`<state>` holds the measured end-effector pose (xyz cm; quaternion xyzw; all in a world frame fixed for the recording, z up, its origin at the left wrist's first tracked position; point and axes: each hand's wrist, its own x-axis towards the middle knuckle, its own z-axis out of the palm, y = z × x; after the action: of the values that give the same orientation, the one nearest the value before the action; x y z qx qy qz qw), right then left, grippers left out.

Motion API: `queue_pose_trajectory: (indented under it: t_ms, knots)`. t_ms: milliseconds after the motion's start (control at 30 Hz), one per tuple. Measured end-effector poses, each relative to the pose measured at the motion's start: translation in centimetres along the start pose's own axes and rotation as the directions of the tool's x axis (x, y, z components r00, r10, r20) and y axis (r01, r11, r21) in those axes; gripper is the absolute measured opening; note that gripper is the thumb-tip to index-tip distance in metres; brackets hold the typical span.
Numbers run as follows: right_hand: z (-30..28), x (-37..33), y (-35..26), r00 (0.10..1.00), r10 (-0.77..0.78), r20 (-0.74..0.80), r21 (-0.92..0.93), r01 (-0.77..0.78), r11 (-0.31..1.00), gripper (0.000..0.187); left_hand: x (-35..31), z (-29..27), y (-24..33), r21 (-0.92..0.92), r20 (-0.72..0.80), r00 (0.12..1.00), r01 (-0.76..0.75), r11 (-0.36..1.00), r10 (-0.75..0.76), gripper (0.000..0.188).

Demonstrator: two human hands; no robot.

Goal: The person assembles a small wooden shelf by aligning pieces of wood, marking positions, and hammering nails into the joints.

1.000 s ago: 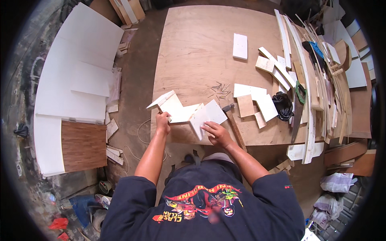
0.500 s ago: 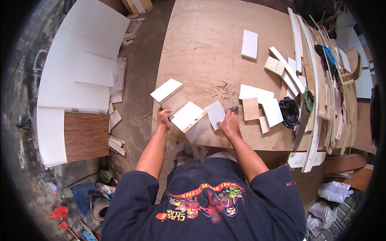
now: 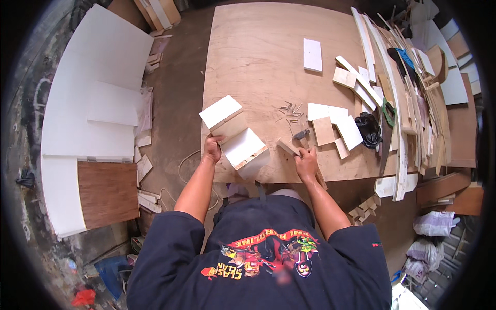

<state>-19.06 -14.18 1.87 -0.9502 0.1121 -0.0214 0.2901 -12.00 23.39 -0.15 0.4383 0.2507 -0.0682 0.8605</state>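
Note:
My left hand point(image 3: 212, 148) is closed on the near left side of a stepped assembly of white-faced boards point(image 3: 244, 146), with raw wood edges. The assembly rests at the table's front edge. To its right, my right hand point(image 3: 306, 163) pinches a small flat wooden board point(image 3: 288, 146), tilted with its narrow edge upward. A hammer point(image 3: 301, 135) lies by that hand; its head shows beyond the fingers and its handle runs beneath the hand. Loose nails point(image 3: 291, 111) lie scattered on the table beyond the board.
The plywood table point(image 3: 258, 46) carries white and bare offcuts point(image 3: 330, 116), a black plastic bag point(image 3: 368, 129) and a green-handled saw point(image 3: 387, 112) on the right. Long wood strips point(image 3: 385, 57) pile along its right side. Large white panels point(image 3: 95, 124) stand at the left.
The small board in my right hand has turned from its white face to its narrow edge, away from the assembly. More of the hammer shows. The whole view has shifted slightly.

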Motion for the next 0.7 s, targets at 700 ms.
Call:
queue_pose_trajectory:
  t_ms: [700]
  knots:
    - [2.0, -3.4, -0.3, 0.990, 0.122, -0.069, -0.021, -0.124, 0.992, 0.040, -2.5, 6.8, 4.1, 0.340, 0.147, 0.844, -0.533, 0.775, 0.516, 0.025]
